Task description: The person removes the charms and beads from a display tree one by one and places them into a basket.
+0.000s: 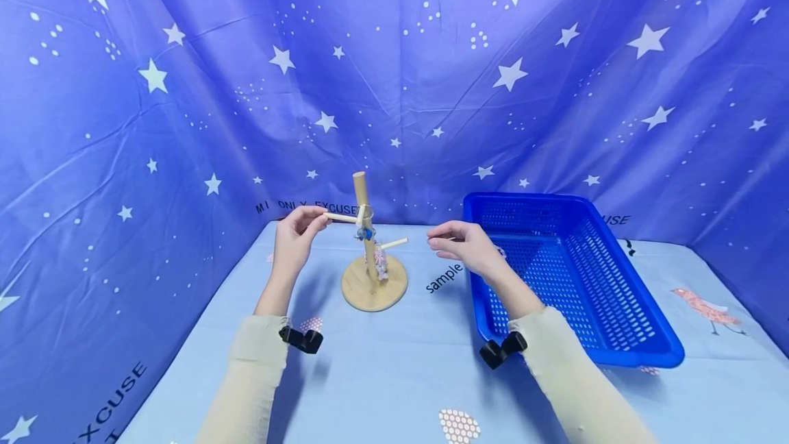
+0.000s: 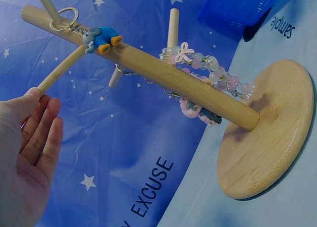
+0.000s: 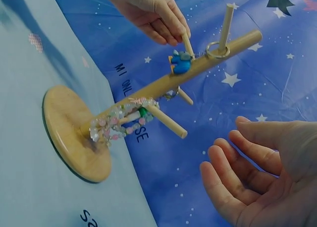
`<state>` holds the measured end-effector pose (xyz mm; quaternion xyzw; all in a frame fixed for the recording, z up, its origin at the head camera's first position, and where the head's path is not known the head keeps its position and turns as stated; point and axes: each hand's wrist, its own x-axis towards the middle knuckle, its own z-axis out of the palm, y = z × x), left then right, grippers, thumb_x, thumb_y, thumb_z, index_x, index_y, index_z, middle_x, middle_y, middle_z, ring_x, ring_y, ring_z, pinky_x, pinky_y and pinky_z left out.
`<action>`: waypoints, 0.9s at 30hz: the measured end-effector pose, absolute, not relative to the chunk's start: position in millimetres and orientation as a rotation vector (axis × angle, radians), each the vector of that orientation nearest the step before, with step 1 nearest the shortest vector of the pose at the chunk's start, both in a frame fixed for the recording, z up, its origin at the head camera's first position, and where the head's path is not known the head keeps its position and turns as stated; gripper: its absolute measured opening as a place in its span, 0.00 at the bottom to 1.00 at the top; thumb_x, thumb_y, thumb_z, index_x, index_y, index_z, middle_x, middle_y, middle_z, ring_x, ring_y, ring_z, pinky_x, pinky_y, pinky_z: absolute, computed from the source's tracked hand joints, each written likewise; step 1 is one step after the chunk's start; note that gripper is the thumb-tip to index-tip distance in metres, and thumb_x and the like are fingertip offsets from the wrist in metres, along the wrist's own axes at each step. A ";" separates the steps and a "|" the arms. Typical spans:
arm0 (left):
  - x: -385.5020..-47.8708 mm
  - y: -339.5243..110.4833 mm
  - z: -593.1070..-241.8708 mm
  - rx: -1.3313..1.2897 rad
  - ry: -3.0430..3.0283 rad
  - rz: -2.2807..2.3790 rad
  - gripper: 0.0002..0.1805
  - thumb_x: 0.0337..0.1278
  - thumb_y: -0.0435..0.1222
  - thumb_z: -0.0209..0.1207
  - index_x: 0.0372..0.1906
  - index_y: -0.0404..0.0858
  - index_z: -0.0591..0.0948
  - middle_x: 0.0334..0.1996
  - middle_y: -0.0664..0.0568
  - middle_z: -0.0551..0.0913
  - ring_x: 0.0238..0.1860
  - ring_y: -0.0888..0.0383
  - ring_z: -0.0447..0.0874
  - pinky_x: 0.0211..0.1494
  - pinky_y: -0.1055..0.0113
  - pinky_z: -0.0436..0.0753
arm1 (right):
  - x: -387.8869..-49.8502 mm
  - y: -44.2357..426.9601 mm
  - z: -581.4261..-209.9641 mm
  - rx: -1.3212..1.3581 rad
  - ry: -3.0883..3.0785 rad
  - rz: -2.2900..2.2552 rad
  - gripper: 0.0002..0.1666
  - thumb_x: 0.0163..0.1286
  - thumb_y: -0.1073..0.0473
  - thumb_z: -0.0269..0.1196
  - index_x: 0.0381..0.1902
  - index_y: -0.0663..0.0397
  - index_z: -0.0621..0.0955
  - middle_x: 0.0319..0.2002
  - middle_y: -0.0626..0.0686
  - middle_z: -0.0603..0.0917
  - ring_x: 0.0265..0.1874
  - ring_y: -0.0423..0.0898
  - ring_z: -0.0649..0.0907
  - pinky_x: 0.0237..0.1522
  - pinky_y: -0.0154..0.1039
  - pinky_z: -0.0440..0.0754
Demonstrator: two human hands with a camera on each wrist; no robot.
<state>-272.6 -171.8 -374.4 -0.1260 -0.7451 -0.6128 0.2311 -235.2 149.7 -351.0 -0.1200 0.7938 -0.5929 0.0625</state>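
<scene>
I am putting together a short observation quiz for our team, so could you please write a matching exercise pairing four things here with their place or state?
Things:
1. Left hand
2. Right hand
3. Blue-bodied charm
4. Basket

Places or states:
A. On the table, right of the wooden stand in the head view
B. Apart from the stand, holding nothing
C. Pinching the end of a peg
D. Hanging on the stand's upper part

Pairs: 1-C, 2-B, 3-D, 4-A

Stand tan; elephant charm blue, orange-footed — basket deep blue; backdrop blue, white-starred — tablecloth pale blue.
</scene>
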 end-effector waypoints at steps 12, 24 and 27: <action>-273.7 -173.2 -376.1 -0.364 -2.045 -1.677 0.11 0.66 0.32 0.61 0.47 0.27 0.83 0.36 0.63 0.85 0.36 0.73 0.86 0.48 0.76 0.87 | -227.0 134.9 -353.0 -0.397 2.403 -1.817 0.19 0.71 0.62 0.63 0.55 0.69 0.80 0.53 0.68 0.83 0.51 0.59 0.84 0.53 0.41 0.88; -272.4 -172.2 -374.7 -0.341 -2.047 -1.698 0.11 0.66 0.32 0.61 0.47 0.27 0.83 0.38 0.52 0.87 0.36 0.73 0.86 0.48 0.77 0.87 | -216.7 124.4 -356.8 -0.390 2.407 -1.817 0.16 0.70 0.61 0.64 0.52 0.66 0.81 0.51 0.64 0.85 0.47 0.52 0.86 0.51 0.39 0.89; -272.5 -172.0 -374.7 -0.342 -2.046 -1.696 0.11 0.66 0.32 0.61 0.46 0.27 0.83 0.36 0.63 0.85 0.36 0.73 0.86 0.47 0.78 0.87 | -214.6 123.1 -358.5 -0.407 2.407 -1.817 0.17 0.71 0.61 0.63 0.53 0.67 0.81 0.51 0.65 0.85 0.47 0.51 0.86 0.51 0.41 0.89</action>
